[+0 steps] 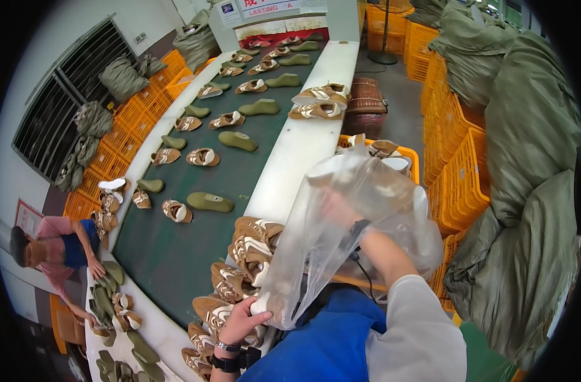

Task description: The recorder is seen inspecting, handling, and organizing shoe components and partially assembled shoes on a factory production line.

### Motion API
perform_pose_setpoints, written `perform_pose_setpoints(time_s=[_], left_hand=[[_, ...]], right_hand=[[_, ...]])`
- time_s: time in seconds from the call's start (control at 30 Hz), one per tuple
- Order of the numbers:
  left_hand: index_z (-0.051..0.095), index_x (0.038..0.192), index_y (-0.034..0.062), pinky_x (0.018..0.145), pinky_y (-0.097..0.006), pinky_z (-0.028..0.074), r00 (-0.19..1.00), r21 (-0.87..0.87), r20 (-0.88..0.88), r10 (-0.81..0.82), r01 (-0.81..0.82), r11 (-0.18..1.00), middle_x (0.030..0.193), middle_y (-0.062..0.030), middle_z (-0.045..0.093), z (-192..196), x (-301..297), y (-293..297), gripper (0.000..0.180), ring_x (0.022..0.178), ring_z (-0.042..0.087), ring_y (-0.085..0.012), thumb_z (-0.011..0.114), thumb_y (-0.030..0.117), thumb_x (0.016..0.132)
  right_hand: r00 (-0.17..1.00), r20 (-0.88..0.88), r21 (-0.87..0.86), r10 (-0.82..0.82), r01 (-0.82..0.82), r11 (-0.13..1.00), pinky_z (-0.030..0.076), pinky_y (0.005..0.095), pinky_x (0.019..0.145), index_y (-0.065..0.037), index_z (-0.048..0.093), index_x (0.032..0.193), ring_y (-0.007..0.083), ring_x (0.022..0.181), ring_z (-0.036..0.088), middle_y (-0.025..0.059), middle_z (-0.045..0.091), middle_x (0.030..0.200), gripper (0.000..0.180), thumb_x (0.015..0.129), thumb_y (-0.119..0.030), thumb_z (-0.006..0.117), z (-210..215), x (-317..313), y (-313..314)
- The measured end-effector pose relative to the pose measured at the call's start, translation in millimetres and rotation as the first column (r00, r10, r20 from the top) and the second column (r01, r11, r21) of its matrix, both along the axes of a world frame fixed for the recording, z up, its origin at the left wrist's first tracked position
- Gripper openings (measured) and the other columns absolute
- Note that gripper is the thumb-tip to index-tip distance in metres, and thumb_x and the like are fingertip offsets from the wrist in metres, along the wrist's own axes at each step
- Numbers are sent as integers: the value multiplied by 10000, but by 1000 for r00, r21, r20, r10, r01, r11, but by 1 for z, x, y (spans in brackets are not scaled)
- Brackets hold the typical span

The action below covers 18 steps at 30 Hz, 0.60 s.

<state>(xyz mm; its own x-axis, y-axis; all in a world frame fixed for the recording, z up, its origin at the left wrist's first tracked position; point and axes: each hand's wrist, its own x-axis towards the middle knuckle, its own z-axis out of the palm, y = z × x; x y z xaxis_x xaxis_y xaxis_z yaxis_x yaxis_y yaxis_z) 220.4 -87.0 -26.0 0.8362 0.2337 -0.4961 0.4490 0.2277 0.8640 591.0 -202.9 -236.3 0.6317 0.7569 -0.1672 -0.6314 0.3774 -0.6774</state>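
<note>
A large clear plastic bag (309,235) is stretched between my two hands, over the orange crate on my right. My left hand (239,323) pinches its near lower edge, close beside a group of brown-and-white sneakers (249,251) on the white ledge. My right hand (336,209) reaches into the bag, toward its far end; the plastic blurs its fingers, so their grip cannot be made out. Through the film, pale shoe shapes show inside the crate (415,167). Several more sneakers stick out at the crate's far side.
A green conveyor belt (157,239) carries sneakers and olive shoe lasts (210,202). Two sneakers (317,111) sit on the white ledge (284,172). Stacked orange crates (459,184) and green sacks (532,127) line the right. Across the belt, a person in pink (55,248) handles lasts.
</note>
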Motion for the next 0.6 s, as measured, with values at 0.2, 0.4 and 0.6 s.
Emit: perform_pose_setpoints(time_s=[0.2,0.4,0.6], left_hand=[[529,1103,-67,868,-335,450,844,-263,122,523,-480,837,1053,-140,602,7,-16,4,396,966,584,-222,388,263,936],[495,1133,-60,864,-334,443,835,-198,311,455,-411,890,1082,-138,581,27,-33,16,393,961,577,-211,471,234,874],[449,1140,-46,901,-359,423,758,-405,462,459,-280,870,1105,-145,554,41,-55,19,454,1020,546,-246,529,204,771]], right_hand=[[835,527,-375,-156,394,839,468,345,718,-71,513,1121,189,786,552,49,558,917,329,856,-266,510,45,7,0],[-9,626,-716,780,389,580,456,404,664,-35,615,805,288,708,581,162,610,789,256,747,-283,595,132,-52,-85],[468,647,-698,603,43,715,441,262,583,-3,644,776,81,660,572,37,626,686,185,811,-183,628,209,-138,-132]])
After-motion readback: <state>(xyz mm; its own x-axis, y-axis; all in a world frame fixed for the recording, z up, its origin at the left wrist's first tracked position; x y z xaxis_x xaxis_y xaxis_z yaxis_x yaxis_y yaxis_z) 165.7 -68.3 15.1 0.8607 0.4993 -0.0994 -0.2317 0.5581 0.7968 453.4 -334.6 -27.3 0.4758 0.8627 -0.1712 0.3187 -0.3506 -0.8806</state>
